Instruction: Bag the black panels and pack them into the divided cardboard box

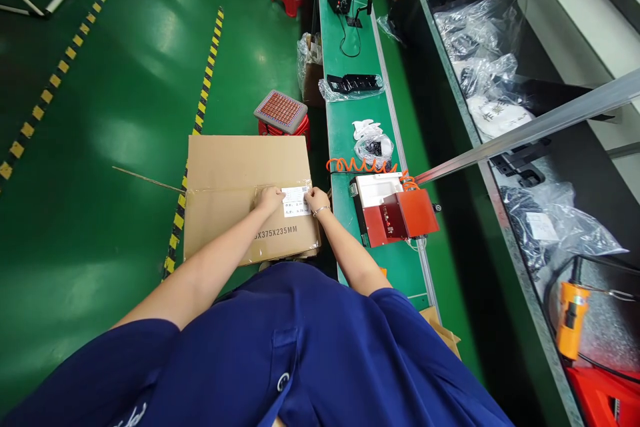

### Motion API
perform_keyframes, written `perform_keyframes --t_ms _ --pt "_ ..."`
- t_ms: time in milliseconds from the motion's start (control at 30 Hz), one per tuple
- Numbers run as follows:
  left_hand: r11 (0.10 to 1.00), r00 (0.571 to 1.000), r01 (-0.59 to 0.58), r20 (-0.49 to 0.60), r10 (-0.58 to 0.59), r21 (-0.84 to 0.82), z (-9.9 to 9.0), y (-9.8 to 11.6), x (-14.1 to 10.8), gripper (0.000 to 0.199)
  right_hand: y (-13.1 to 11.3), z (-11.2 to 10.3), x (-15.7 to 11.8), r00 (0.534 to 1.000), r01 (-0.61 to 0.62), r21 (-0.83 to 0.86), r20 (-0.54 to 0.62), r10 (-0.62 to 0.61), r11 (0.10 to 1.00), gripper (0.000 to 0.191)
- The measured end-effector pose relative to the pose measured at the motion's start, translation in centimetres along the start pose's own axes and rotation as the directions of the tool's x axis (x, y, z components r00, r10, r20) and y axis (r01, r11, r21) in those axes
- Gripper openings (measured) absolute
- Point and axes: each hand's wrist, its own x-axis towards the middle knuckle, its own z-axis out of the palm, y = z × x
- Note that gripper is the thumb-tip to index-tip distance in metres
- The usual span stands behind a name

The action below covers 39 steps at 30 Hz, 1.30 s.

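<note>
So, white label [297, 202]: sits over the right part of the cardboard box [220, 227], just beyond the printed size line; can't really tell from up here how much of it touches the cardboard.
Left hand [270, 199]: fingers pinched narrow on the label's left edge, forearm hiding part of the print.
Right hand [317, 200]: same narrow pinch at the far right corner, bracelet [321, 211] on the wrist.
Label feel: I'd guess paper-thin, basically weightless, floppy and easy to crease. Edges or corners are the place to hold it, keeping fingertips off the text.
Box feel: stiffer, but that top probably gives a bit if you lean on it.
Green table [343, 127]: right of the box, with a red-and-white device [395, 213] on it and an orange coiled hose [360, 165] at its far side.
</note>
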Motion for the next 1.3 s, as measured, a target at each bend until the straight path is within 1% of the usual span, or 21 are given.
perform_keyframes --t_ms 233,433,700,833,867,933,1000,1067,1133,1167,1200,1233,1267,1300 --pt "0.999 1.0 -0.006 0.006 0.006 0.037 -0.3 0.4 -0.4 0.029 -0.2 0.1 -0.4 1.0 0.019 -0.029 -0.008 -0.019 0.999 0.01" --pt "0.997 1.0 -0.004 0.009 0.003 0.081 -0.3 0.6 -0.3 0.03 -0.4 0.1 -0.6 0.999 0.03 -0.069 -0.017 -0.031 0.997 0.011" --pt "0.991 1.0 -0.012 0.017 0.01 0.13 0.2 0.8 0.1 0.034 -0.9 0.3 -0.9 0.999 0.036 -0.114 -0.018 -0.038 0.993 0.012" --pt "0.989 1.0 -0.013 0.007 0.012 0.149 -0.3 0.9 0.4 0.033 -0.3 -0.3 -0.7 0.999 0.029 -0.128 -0.016 -0.031 0.991 0.016" --pt "0.988 1.0 -0.01 -0.008 0.011 0.152 -0.6 0.6 0.4 0.035 0.0 -0.7 -0.7 0.999 0.025 -0.131 -0.021 -0.028 0.991 0.022" --pt "0.988 0.999 -0.011 -0.051 0.019 0.151 -1.3 -0.3 -0.1 0.044 0.2 -1.3 -0.9 0.999 0.031 -0.137 -0.04 -0.037 0.99 0.042" --pt "0.989 0.994 -0.04 -0.093 0.054 0.145 -1.8 -1.7 -1.0 0.049 -0.2 -1.3 -1.5 0.994 0.093 -0.139 -0.048 -0.1 0.986 0.056" --pt "0.986 0.986 -0.086 -0.13 0.104 0.14 -1.6 -3.2 -2.2 0.041 -1.5 -0.2 -2.5 0.974 0.223 -0.13 -0.01 -0.226 0.966 0.059" --pt "0.984 0.975 -0.122 -0.17 0.143 0.132 -1.1 -4.4 -3.3 0.032 -2.7 1.6 -3.5 0.93 0.367 -0.101 0.069 -0.362 0.925 0.059" --pt "0.983 0.97 -0.132 -0.189 0.154 0.126 -0.8 -5.0 -3.7 0.031 -3.0 2.3 -3.9 0.905 0.42 -0.082 0.11 -0.41 0.904 0.059" --pt "0.983 0.965 -0.138 -0.207 0.161 0.117 -0.6 -5.6 -4.0 0.03 -2.9 2.9 -4.1 0.888 0.449 -0.064 0.14 -0.437 0.891 0.059" --pt "0.984 0.961 -0.143 -0.221 0.163 0.105 -0.7 -6.2 -4.2 0.029 -2.5 3.0 -4.2 0.883 0.454 -0.052 0.154 -0.442 0.889 0.06" --pt "0.985 0.959 -0.145 -0.234 0.162 0.089 -0.9 -6.9 -4.5 0.027 -1.6 2.9 -4.0 0.891 0.438 -0.043 0.15 -0.428 0.898 0.061" --pt "0.987 0.956 -0.143 -0.248 0.156 0.069 -1.3 -7.7 -4.8 0.025 -0.5 2.4 -3.6 0.909 0.405 -0.037 0.13 -0.397 0.914 0.063"
